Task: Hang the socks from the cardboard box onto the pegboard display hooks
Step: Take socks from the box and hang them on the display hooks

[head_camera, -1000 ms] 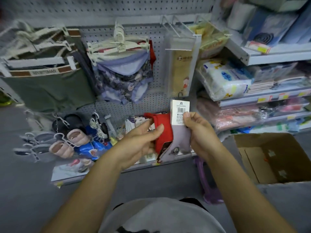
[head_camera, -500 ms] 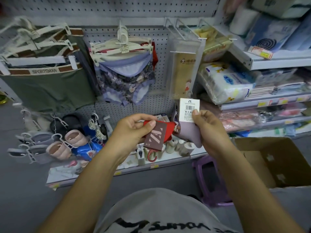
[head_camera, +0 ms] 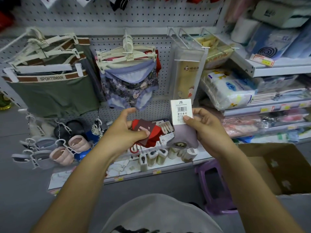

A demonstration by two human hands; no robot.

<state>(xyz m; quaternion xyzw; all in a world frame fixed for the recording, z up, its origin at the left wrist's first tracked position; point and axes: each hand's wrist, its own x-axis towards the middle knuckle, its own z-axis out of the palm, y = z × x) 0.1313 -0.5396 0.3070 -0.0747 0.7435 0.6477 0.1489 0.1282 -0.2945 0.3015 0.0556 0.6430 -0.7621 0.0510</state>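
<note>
Grey shirt (head_camera: 156, 214), black print, bare forearms

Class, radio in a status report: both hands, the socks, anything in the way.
Left hand gripping red socks. Right hand pinching lilac socks by the tag. Neither hung yet. Floral underwear crowds the pegboard ahead.

two hands (head_camera: 127, 132), two sock pairs: one red (head_camera: 151, 134), one lilac (head_camera: 184, 136). one cardboard box (head_camera: 282, 167), one purple stool (head_camera: 215, 185), two pink slippers (head_camera: 79, 143).
</note>
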